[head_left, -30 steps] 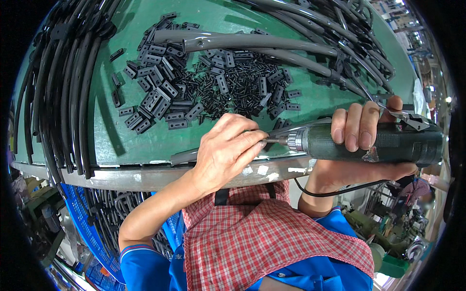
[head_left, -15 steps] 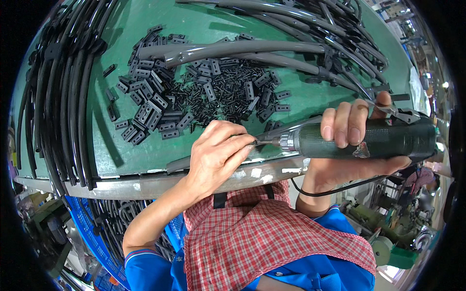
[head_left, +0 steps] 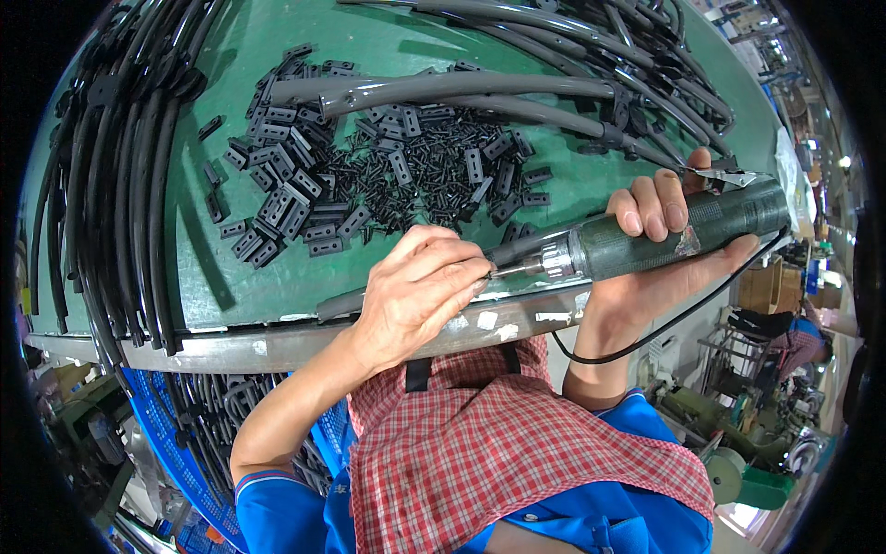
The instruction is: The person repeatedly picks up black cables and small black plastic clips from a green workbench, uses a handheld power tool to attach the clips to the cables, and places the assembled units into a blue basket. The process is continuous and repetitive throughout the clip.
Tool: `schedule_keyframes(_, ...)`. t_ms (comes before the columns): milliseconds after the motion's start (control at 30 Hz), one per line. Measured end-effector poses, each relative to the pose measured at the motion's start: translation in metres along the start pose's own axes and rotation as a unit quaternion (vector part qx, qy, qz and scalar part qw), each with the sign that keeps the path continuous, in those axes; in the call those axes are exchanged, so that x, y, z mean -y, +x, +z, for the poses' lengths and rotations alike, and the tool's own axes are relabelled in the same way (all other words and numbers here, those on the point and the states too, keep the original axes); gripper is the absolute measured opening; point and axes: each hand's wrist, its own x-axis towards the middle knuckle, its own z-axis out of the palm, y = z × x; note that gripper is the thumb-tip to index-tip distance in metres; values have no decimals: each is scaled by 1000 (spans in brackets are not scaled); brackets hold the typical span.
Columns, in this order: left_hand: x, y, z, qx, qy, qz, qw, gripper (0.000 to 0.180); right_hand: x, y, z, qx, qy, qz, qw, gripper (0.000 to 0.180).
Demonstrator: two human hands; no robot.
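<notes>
My right hand [head_left: 657,217] is wrapped round a dark green electric screwdriver [head_left: 715,231], which lies tilted across it with a metal lever and cord at its rear end. The screwdriver's bit [head_left: 517,268] points left and meets the fingertips of my left hand [head_left: 425,291]. Those fingers are pinched together at the bit's tip. Whatever sits between them is hidden. Under and behind my left hand, a dark grey tube [head_left: 341,306] runs along the table's near edge.
Beyond my hands lie a heap of small black screws [head_left: 415,175] and many black two-hole blocks [head_left: 291,208] on the green table [head_left: 203,286]. Grey tubes [head_left: 461,90] cross the heap. Black tubes [head_left: 138,212] are stacked at left; a blue crate [head_left: 157,415] stands below.
The screwdriver's rear end has swung away from me and slightly left, so it now slants. Its bit stays at my left fingertips. My left hand has barely moved.
</notes>
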Motion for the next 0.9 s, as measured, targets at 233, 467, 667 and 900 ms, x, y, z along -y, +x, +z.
schedule_keyframes(233,-11,-5,-10,57,129,-91,986,35,-8,-7,20,39,-112,-47,992,86)
schedule_keyframes(467,-5,-13,-8,52,136,-86,986,32,-24,-5,32,201,-181,16,962,96)
schedule_keyframes(667,-1,-18,-6,54,130,-94,986,31,-31,4,44,326,-248,143,901,58)
schedule_keyframes(900,1,-17,-3,41,136,-84,986,27,-43,18,16,324,-84,132,933,64)
